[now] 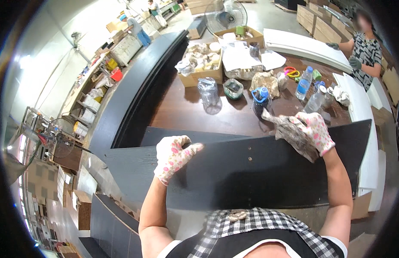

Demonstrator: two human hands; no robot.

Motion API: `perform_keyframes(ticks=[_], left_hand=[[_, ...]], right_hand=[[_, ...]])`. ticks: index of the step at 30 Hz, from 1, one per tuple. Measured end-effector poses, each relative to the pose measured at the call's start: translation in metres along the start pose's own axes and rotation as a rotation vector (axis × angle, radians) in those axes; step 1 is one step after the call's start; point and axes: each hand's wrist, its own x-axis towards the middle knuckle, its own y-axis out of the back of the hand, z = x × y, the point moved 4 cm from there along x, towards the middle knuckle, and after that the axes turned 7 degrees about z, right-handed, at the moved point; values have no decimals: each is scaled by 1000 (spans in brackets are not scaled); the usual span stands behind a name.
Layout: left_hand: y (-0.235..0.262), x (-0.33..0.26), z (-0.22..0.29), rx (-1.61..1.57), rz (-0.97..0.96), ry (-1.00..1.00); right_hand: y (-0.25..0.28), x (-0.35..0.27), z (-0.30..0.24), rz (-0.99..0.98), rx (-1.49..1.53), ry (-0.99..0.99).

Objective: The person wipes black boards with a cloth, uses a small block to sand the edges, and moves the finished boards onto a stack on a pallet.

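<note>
A long black wooden panel lies tilted across the front of me, with two small holes near its middle. My left hand, in a white glove with pink flowers, is closed over the panel's upper edge, left of centre. My right hand, in a matching glove, holds a dirty grey rag at the panel's upper edge on the right; part of the rag hangs over the panel's face. Just beyond the rag stands a dark bottle with a blue cap and loop.
On the brown table are a cut plastic bottle, a small bowl, water bottles and a carton of crumpled rags. Black panels line the left, white panels the far right, where a gloved co-worker stands.
</note>
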Motion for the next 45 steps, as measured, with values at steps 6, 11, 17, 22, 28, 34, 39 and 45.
perform_keyframes(ticks=[6,11,17,22,28,34,39,45], left_hand=[[-50,14,-30,-35,-52,58],[-96,27,-45,15,-43,-6],[-142,29,-76,62,-120,-3],[-162,26,-86,69,-58,-2],[-164,29,-81,166,-133,-32],[-162,31,-75,123,-197,-10],[-159,25,-78,106,-159,-17],[-154,25,-79,83,-221,10]], right_hand=[[-58,11,39,-27,-22,-58],[-53,4,22,342,124,-35],[-122,-34,-64,-342,57,232],[-148,-7,-65,-354,160,203],[-210,128,0,-45,93,77],[-275,230,53,-103,-371,27],[-290,239,47,-239,-437,-114],[-300,247,57,-205,-479,-147]])
